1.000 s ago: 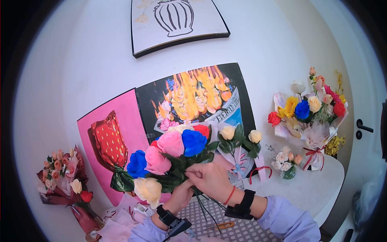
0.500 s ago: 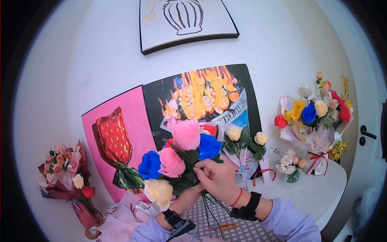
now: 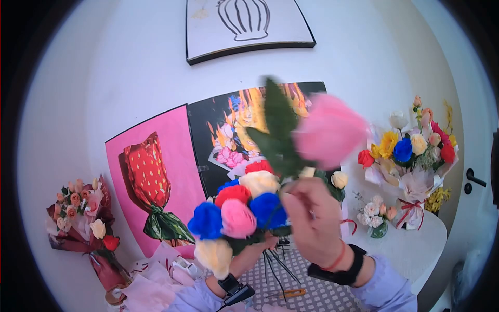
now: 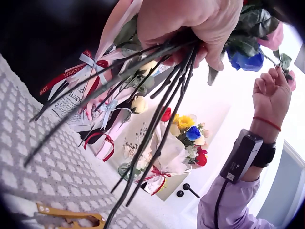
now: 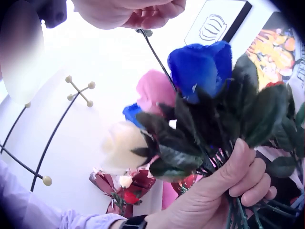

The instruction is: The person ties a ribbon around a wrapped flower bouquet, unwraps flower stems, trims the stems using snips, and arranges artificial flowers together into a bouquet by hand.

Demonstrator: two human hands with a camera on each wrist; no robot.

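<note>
My left hand [image 5: 224, 191] grips the green stems [image 4: 164, 90] of a bunch of artificial roses, with its thumb across them below the leaves. In the head view the bunch shows blue [image 3: 267, 209], red [image 3: 234, 194], cream [image 3: 212, 256] and pink roses [image 3: 238, 218]. Above and to the right of it, my right hand [image 3: 314, 218] pinches another pink rose [image 3: 330, 130] just under its leaves, the flower tilted right and blurred. In the right wrist view this rose's thin stem [image 5: 155, 52] runs from the right hand down behind the blue rose.
An orange tool [image 3: 293, 293] lies on the patterned cloth [image 3: 322, 281]. Pink wrapping paper [image 3: 156, 291] is at the left front. Wrapped bouquets stand left [image 3: 86, 218] and right [image 3: 410, 151], and a small glass vase of flowers [image 3: 378, 230] stands on the white tabletop [image 3: 416, 249]. Pictures lean behind.
My right hand has lifted a pink rose up and to the right out of the bunch's top. The left hand still holds the other stems. The head view has shifted slightly.
</note>
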